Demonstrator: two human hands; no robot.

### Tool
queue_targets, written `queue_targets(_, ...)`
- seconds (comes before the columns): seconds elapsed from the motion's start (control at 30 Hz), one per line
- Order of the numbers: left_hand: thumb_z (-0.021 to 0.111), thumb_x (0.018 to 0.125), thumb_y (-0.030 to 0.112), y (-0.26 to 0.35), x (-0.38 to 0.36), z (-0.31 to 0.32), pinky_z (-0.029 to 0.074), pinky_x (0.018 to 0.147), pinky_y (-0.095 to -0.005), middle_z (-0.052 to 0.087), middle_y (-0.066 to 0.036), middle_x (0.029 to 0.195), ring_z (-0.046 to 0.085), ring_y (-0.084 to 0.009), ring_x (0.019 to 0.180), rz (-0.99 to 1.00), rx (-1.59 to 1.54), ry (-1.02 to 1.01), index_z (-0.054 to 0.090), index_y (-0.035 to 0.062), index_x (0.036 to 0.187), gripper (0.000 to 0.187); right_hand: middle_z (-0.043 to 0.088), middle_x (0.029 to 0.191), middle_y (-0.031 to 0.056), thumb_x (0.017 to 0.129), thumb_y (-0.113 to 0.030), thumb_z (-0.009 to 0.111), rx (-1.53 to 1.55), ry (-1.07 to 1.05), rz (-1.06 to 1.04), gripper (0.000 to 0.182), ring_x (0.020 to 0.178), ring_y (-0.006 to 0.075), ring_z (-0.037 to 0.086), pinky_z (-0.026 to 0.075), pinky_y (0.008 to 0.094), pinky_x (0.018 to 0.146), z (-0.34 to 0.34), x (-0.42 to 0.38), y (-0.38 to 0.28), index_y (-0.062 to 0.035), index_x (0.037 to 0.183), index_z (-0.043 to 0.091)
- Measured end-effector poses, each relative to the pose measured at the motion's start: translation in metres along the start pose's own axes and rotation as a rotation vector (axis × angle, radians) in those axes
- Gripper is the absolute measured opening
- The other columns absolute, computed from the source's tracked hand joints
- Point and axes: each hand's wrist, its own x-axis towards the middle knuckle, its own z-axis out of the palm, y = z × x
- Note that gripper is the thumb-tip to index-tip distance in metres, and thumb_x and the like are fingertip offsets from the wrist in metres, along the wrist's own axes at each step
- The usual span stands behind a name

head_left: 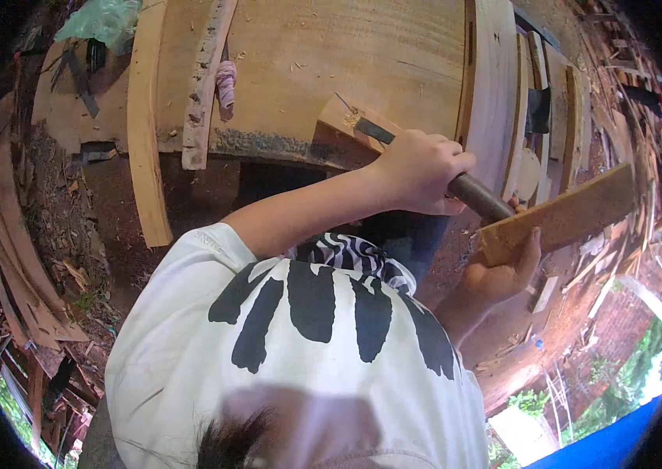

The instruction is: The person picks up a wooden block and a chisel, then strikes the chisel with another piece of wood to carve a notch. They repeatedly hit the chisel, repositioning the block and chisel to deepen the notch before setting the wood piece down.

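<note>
Offcuts, planks and shavings litter the reddish workshop ground all around, and a broad pale wooden surface (393, 55) fills the top of the view, with a long timber strip (145, 133) leaning off its edge.

Left hand (421, 173) first: it is closed tight around a chisel (478, 195), fist wrapped high on the dark round handle, with the butt end poking out past the little finger. The blade runs up and left to a small wooden block (344, 117) sitting on the surface, its tip right at a notch there. The forearm comes in long and nearly straight from the shoulder, wrist slightly bent.

Right hand (505, 272) sits just below the handle's end, fingers curled under and clamping a short wooden board (561, 215) by its near end, the rest angling up and right. Elbow tucked low, forearm short in view.

The chisel looks stiff and hard, with a sharp edge, so the handle is the safe place to hold it. I'd judge the board rigid, fairly light and rough with splinters, best gripped firmly at one end.
</note>
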Motion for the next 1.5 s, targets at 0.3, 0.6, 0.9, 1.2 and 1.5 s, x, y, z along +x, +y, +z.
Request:
queue_targets(0.3,0.076,0.064,0.033,0.023,0.011,0.005,0.051,0.058,-0.0381,0.061,-0.005,0.072,0.065,-0.0263,0.069,0.026,-0.048,0.220,0.057,0.0136,0.077,0.030,0.056,0.113,0.0208,0.092,-0.027,0.050,0.014,-0.125,-0.014,0.045,0.102,0.0289,0.058,0.049,0.0414,0.092,0.022,-0.016,-0.021,0.0075,0.120,0.049)
queue_targets(0.6,0.078,0.064,0.030,0.024,0.014,-0.011,0.050,0.056,-0.0388,0.061,-0.006,0.067,0.065,-0.0273,0.064,0.020,-0.132,0.395,0.058,0.0134,0.074,0.028,0.054,0.110,0.0208,0.093,-0.029,0.049,-0.042,-0.154,-0.280,0.051,0.104,0.0290,0.057,0.054,0.0462,0.090,-0.005,-0.008,-0.064,0.0076,0.128,0.040)
queue_targets(0.9,0.078,0.066,0.027,0.019,0.015,-0.015,0.049,0.054,-0.0384,0.061,-0.009,0.064,0.064,-0.0294,0.061,-0.008,-0.197,0.455,0.059,0.0114,0.072,0.026,0.058,0.102,0.0190,0.089,-0.031,0.063,0.166,-0.499,-0.195,0.053,0.083,0.0223,0.061,0.048,0.0295,0.055,-0.055,-0.021,-0.103,-0.0007,0.129,0.047)
queue_targets(1.2,0.081,0.064,0.025,0.014,0.011,-0.028,0.050,0.056,-0.0359,0.063,-0.011,0.068,0.066,-0.0297,0.064,0.004,-0.304,0.504,0.062,0.0102,0.075,0.026,0.060,0.079,0.0187,0.090,-0.039,0.056,-0.355,0.103,-0.501,0.060,0.047,0.0157,0.052,0.040,0.0226,0.033,-0.031,-0.033,-0.108,0.0044,0.129,0.041)
queue_targets(1.5,0.080,0.065,0.029,0.017,0.001,-0.007,0.049,0.054,-0.0378,0.062,-0.008,0.065,0.064,-0.0279,0.062,0.107,-0.255,0.433,0.060,0.0124,0.071,0.027,0.061,0.090,0.0174,0.088,-0.029,0.065,-0.215,-0.163,-0.335,0.048,0.067,0.0222,0.061,0.048,0.0269,0.044,-0.040,-0.029,-0.095,-0.0006,0.123,0.047)
